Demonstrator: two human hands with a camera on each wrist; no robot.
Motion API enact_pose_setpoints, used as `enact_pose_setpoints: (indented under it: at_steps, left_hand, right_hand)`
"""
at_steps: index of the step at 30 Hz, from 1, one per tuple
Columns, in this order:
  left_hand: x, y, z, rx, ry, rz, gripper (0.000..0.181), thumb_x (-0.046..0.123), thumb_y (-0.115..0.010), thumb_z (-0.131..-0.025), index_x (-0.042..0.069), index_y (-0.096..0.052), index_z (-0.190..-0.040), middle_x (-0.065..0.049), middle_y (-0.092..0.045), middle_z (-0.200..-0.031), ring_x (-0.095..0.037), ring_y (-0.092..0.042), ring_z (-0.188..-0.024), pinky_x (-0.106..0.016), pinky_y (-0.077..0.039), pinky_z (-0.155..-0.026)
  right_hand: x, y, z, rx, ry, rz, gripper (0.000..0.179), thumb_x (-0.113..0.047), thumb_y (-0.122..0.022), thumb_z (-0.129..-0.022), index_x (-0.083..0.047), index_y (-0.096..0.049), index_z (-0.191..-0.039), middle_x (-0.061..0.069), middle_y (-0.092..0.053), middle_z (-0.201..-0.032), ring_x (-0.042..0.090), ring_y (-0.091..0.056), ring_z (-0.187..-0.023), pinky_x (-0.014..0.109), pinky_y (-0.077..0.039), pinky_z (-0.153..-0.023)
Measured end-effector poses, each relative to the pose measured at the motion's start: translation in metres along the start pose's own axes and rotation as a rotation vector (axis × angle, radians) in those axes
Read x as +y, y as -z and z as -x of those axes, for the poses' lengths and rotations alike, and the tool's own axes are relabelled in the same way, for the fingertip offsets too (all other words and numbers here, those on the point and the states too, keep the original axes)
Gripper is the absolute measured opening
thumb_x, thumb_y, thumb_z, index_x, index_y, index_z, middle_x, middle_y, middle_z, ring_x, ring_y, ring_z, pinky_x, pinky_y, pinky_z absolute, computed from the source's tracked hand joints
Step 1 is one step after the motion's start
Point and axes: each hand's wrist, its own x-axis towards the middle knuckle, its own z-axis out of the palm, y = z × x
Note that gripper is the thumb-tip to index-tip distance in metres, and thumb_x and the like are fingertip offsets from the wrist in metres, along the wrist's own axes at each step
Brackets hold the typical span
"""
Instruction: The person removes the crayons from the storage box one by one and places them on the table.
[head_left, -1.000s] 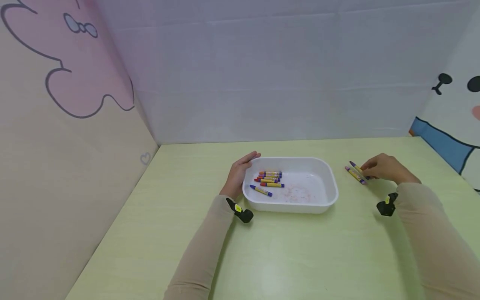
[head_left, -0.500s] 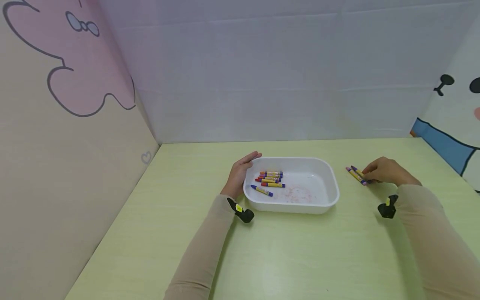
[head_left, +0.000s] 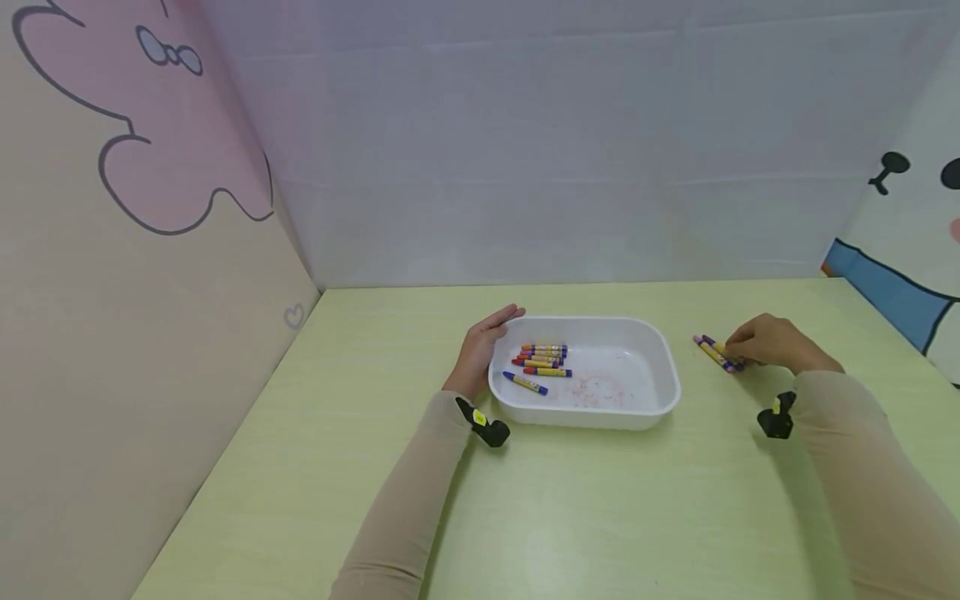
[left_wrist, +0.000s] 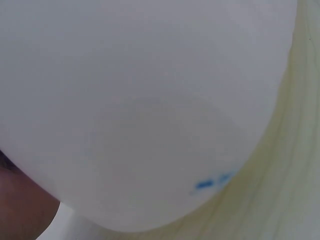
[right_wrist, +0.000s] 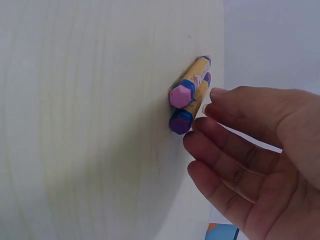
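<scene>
In the head view my left hand (head_left: pixel 475 356) lies with fairly straight fingers along the left end of a white tray (head_left: pixel 622 421), touching its outer wall. Inside, several crayons (head_left: pixel 542 362) lie side by side; nearest the front is a blue crayon (head_left: pixel 525 383). My right hand (head_left: pixel 772 342) is beside two crayons on the table. In the right wrist view its loosely bent fingertips meet the side of a purple crayon (right_wrist: pixel 181 121). A pink crayon (right_wrist: pixel 182 95) lies against that one. The left wrist view shows mostly tray wall (left_wrist: pixel 150 125) and part of a finger (left_wrist: pixel 25 207).
The pale wooden table (head_left: pixel 600 517) reaches a white back sheet (head_left: pixel 525 167). Printed panels stand at the left (head_left: pixel 187 317) and right. Reddish smears mark the tray floor. Each wrist wears a black camera (head_left: pixel 491 432).
The purple crayon has moved left against the pink one, with my right fingers at its side. My left hand and the tray have stayed in place.
</scene>
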Motion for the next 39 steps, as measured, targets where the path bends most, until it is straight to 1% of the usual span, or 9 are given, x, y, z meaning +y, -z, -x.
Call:
enact_pose_setpoints:
  at_steps: [4,7,13,19,25,30,33,35,39]
  left_hand:
    - [0.0,0.0,0.0,-0.007,-0.003,0.015,0.04,0.009,-0.038,-0.101,0.016,-0.055,-0.136,0.0,-0.056,-0.139,-0.014,-0.041,-0.138,-0.033,-0.034,-0.115]
    - [0.0,0.001,-0.001,-0.014,0.004,0.02,0.04,0.009,-0.037,-0.102,0.016,-0.054,-0.137,-0.001,-0.054,-0.141,-0.014,-0.04,-0.138,-0.032,-0.033,-0.115]
    - [0.001,0.001,-0.001,-0.029,0.013,0.026,0.041,0.01,-0.036,-0.103,0.016,-0.05,-0.141,-0.002,-0.05,-0.145,-0.014,-0.035,-0.141,-0.033,-0.03,-0.117]
    - [0.001,0.0,0.0,-0.016,0.015,0.015,0.04,0.01,-0.037,-0.102,0.016,-0.052,-0.139,-0.001,-0.052,-0.143,-0.013,-0.037,-0.14,-0.031,-0.031,-0.116]
    - [0.0,-0.001,-0.001,0.013,0.017,-0.01,0.039,0.01,-0.039,-0.101,0.018,-0.056,-0.136,0.002,-0.057,-0.138,-0.013,-0.041,-0.137,-0.032,-0.035,-0.114]
    - [-0.002,0.0,-0.001,0.018,0.02,-0.027,0.039,0.01,-0.039,-0.102,0.02,-0.057,-0.135,0.003,-0.058,-0.137,-0.013,-0.041,-0.137,-0.033,-0.036,-0.114]
    - [-0.002,0.0,0.0,0.021,0.026,-0.039,0.039,0.011,-0.039,-0.101,0.021,-0.058,-0.134,0.004,-0.058,-0.136,-0.012,-0.041,-0.137,-0.032,-0.035,-0.114]
    - [-0.001,0.0,0.0,0.024,0.028,-0.052,0.039,0.011,-0.039,-0.101,0.022,-0.058,-0.134,0.006,-0.059,-0.135,-0.011,-0.041,-0.137,-0.031,-0.035,-0.114]
    - [0.0,0.0,-0.001,0.022,0.016,-0.052,0.039,0.01,-0.039,-0.101,0.022,-0.058,-0.134,0.005,-0.058,-0.136,-0.012,-0.041,-0.137,-0.033,-0.035,-0.114]
  right_hand:
    - [-0.007,0.004,0.003,0.02,0.005,-0.001,0.043,-0.02,-0.055,-0.094,0.017,-0.057,-0.117,0.022,-0.068,-0.093,0.028,-0.063,-0.081,0.044,-0.054,-0.07]
    - [-0.014,0.007,0.002,0.033,0.008,0.002,0.043,-0.02,-0.054,-0.095,0.017,-0.056,-0.118,0.029,-0.065,-0.1,0.033,-0.064,-0.084,0.047,-0.053,-0.071]
    - [-0.032,0.016,0.0,0.058,0.029,0.004,0.044,-0.023,-0.053,-0.097,0.014,-0.057,-0.12,0.032,-0.064,-0.109,0.038,-0.064,-0.09,0.049,-0.053,-0.075]
    - [-0.053,0.024,-0.004,0.081,0.082,-0.005,0.045,-0.027,-0.054,-0.097,0.01,-0.058,-0.122,0.027,-0.066,-0.106,0.04,-0.063,-0.093,0.048,-0.054,-0.076]
    - [-0.079,0.027,-0.006,0.092,0.132,-0.03,0.043,-0.029,-0.057,-0.096,0.007,-0.06,-0.121,0.021,-0.07,-0.102,0.035,-0.065,-0.093,0.048,-0.054,-0.079]
    - [-0.101,0.022,-0.01,0.084,0.183,-0.059,0.038,-0.026,-0.06,-0.094,0.003,-0.064,-0.119,0.018,-0.071,-0.102,0.026,-0.067,-0.09,0.045,-0.056,-0.078]
    - [-0.115,0.019,-0.012,0.062,0.223,-0.067,0.035,-0.024,-0.062,-0.094,0.002,-0.065,-0.117,0.018,-0.07,-0.104,0.027,-0.067,-0.091,0.043,-0.056,-0.078]
    - [-0.125,0.017,-0.015,0.055,0.25,-0.054,0.034,-0.023,-0.063,-0.093,0.001,-0.066,-0.115,0.018,-0.07,-0.106,0.028,-0.067,-0.093,0.043,-0.056,-0.079]
    - [-0.142,0.011,-0.021,0.032,0.303,-0.027,0.029,-0.021,-0.065,-0.091,-0.002,-0.069,-0.113,0.013,-0.071,-0.108,0.026,-0.066,-0.098,0.046,-0.054,-0.085]
